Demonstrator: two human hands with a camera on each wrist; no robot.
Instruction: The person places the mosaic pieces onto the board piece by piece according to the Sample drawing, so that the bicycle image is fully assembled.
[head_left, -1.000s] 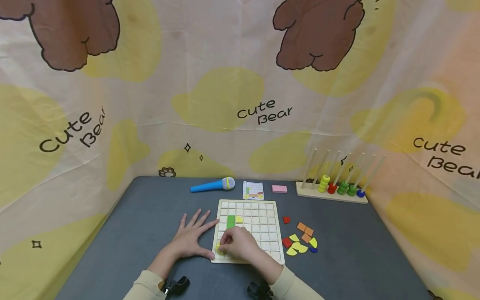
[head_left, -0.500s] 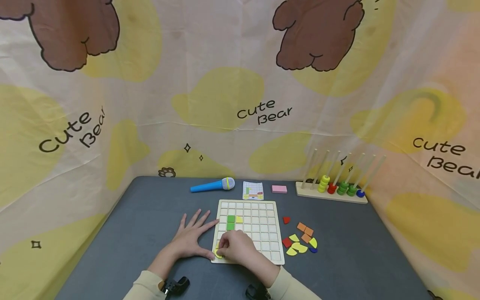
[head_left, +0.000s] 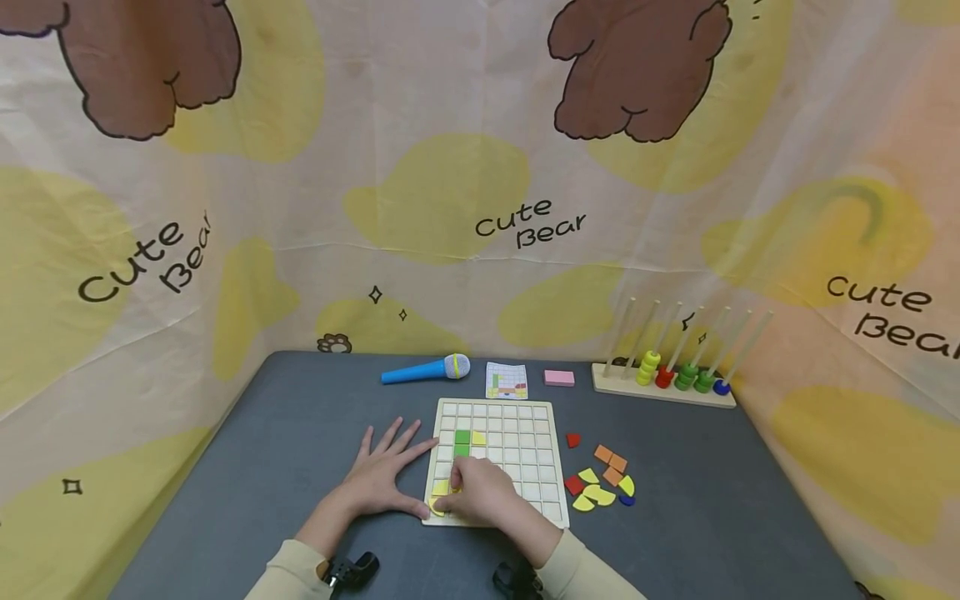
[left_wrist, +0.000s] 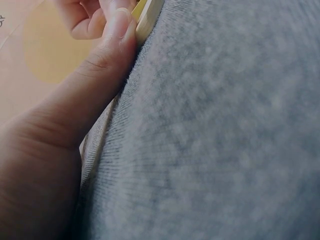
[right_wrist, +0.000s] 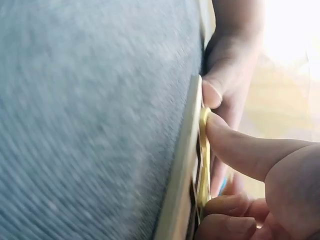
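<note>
Uncovering more of the yellow pieces (head_left: 441, 487) at the near left corner of the grid board (head_left: 528, 457), the right hand (head_left: 483, 492) holds its forefinger farther from them than half a second ago, while its thumb stays on the piece closest to that corner. The right wrist view shows the thumb pressing a yellow edge and the other fingers curled close by; whether they pinch anything, I cannot tell. The pose suggests a fit being adjusted on the board rather than a piece being carried.

The left hand (head_left: 386, 479) lies along the board's left edge, fingers spread, thumb and forefinger touching that edge, grasping nothing; this matches the earlier view. Farther up the board, two green squares (head_left: 462, 437) and a single yellow piece (head_left: 478, 438) sit unchanged. Right of the board, the loose pieces (head_left: 598, 493) likewise lie unmoved on the bench (head_left: 300, 433).

Just beyond the board's far edge is a printed card (head_left: 507, 375); a pink block (head_left: 558, 378) and a microphone (head_left: 416, 372) lie past its far right and far left corners, with an abacus (head_left: 618, 382) farther right, all unmoved.
</note>
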